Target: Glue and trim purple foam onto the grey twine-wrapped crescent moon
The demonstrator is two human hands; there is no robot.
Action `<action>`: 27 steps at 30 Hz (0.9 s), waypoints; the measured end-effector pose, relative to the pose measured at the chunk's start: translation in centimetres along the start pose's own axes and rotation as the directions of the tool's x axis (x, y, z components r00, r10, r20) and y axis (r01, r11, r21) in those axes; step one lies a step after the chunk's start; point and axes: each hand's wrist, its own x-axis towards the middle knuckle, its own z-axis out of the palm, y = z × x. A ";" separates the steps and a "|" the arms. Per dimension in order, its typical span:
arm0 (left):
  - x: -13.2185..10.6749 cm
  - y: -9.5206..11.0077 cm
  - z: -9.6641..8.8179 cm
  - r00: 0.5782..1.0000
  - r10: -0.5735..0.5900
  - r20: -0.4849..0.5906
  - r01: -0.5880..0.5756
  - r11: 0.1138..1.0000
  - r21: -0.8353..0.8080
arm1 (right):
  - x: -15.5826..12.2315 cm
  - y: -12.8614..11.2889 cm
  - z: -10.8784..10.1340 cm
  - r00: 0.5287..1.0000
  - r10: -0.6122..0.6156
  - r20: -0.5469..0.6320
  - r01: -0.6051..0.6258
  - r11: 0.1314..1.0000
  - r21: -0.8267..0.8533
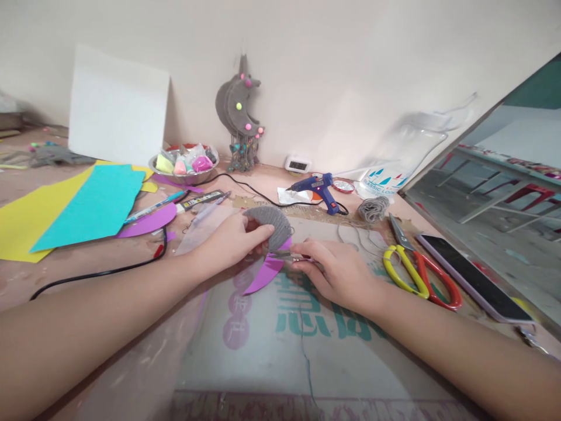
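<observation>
My left hand (234, 237) pinches a crescent (269, 227) at its upper part, which is wound with grey yarn. The crescent's lower part is bare purple card (265, 276), tapering to a point above a clear plastic sheet. My right hand (335, 270) is closed around a small metal tool (280, 255) with narrow pointed jaws; its exact kind is hard to make out. The tool's tip lies across the purple card just below the yarn winding. Loose grey yarn (359, 237) trails on the table beyond my right hand.
At right are yellow-and-red-handled scissors (418, 275), a phone (475, 278) and a yarn ball (372, 209). A blue glue gun (322, 190) with a black cord stands behind. Coloured sheets (92, 202), a bowl of clay packs (184, 169) and a utility knife (201, 200) sit left.
</observation>
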 end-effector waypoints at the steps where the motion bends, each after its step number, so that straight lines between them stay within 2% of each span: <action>1: 0.0 0.0 0.0 1.000 0.003 -0.002 -0.003 1.000 0.001 | 0.0 0.0 0.0 1.000 -0.003 -0.003 0.003 1.000 0.002; 9: 0.2 -0.3 0.0 1.000 -0.008 -0.019 0.009 0.999 0.040 | 0.2 -0.1 -0.1 0.997 0.047 0.055 -0.045 0.998 -0.041; 14: 0.1 -0.1 0.1 1.000 -0.009 -0.013 0.009 1.000 0.005 | 0.3 -0.3 -0.2 0.997 0.039 0.066 -0.035 0.997 -0.062; 21: 0.1 0.2 0.1 1.000 -0.005 -0.014 0.005 0.999 0.037 | 0.3 -0.4 -0.1 0.995 0.042 0.094 -0.038 0.999 -0.038; 27: 0.1 -0.1 0.1 1.000 0.024 0.010 -0.024 0.999 -0.026 | 0.3 -0.4 -0.1 0.996 0.020 0.087 -0.016 0.999 -0.045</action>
